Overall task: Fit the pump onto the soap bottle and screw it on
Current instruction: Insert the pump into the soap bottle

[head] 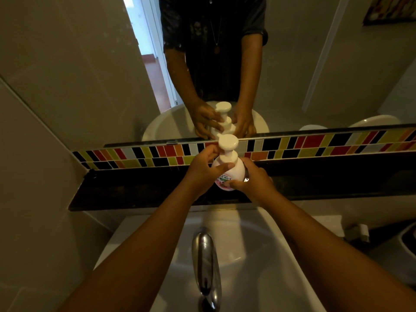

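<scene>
1. The bottle (231,174) stands upright on the dark shelf (135,192) behind the sink (258,255), roughly mid-length, near the shelf's back edge under the tile strip (315,145).
2. The pump (228,149) is seated on the bottle neck, upright, its flat round head on top and the wide collar below it. Whether the thread is fully home cannot be told.
3. The left hand (203,170) is closed on the pump collar: thumb laid across the front at the bottle shoulder, fingers wrapped around the far side below the head.
4. The right hand (252,181) is closed on the bottle body, low on its right side; the thumb is pressed on the front by the label, the fingers are hidden behind.
5. Both grips are narrow and in contact, no gap seen between the hands and the parts.
6. The label faces the camera, partly covered by both thumbs; green print is visible, pink at the base.
7. A chrome tap (206,262) is seen at the sink's back rim, below the shelf, clear of both forearms.
8. The mirror (292,64) above the tile strip shows the same hands, pump and bottle from behind.
</scene>
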Action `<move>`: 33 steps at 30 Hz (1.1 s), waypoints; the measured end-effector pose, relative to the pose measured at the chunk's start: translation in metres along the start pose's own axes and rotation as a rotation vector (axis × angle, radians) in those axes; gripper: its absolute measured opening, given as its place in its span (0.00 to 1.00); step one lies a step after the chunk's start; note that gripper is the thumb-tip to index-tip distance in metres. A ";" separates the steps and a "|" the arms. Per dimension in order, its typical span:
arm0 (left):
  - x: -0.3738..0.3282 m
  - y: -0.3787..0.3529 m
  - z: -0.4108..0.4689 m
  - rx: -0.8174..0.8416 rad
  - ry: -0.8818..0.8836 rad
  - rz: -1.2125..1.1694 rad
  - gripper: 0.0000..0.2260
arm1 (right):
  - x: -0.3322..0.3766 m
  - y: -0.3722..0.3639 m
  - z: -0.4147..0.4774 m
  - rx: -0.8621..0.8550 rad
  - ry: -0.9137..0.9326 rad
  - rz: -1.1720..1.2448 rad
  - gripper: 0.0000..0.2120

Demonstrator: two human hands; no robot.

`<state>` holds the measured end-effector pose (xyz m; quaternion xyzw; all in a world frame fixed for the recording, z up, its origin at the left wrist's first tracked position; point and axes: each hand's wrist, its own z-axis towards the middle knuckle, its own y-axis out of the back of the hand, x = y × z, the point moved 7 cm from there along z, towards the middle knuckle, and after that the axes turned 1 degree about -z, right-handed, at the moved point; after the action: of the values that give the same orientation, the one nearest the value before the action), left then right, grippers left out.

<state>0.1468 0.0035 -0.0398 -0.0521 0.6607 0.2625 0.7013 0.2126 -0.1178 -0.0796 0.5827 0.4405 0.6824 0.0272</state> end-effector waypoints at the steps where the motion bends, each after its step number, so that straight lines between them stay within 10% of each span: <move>1: 0.001 0.001 0.000 0.001 0.006 0.016 0.20 | 0.000 0.000 0.000 -0.001 0.004 0.000 0.34; 17: -0.008 -0.003 0.004 -0.153 -0.044 0.237 0.29 | -0.007 -0.002 0.003 -0.031 0.011 -0.007 0.31; 25: -0.005 -0.001 0.011 0.157 0.069 0.131 0.32 | -0.013 -0.003 0.008 -0.046 0.005 -0.048 0.32; 33: -0.010 0.000 0.013 -0.086 0.008 0.179 0.29 | -0.015 -0.003 0.011 -0.053 0.000 -0.063 0.31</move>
<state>0.1588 0.0056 -0.0290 -0.0239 0.6536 0.3523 0.6694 0.2251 -0.1183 -0.0937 0.5675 0.4404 0.6928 0.0640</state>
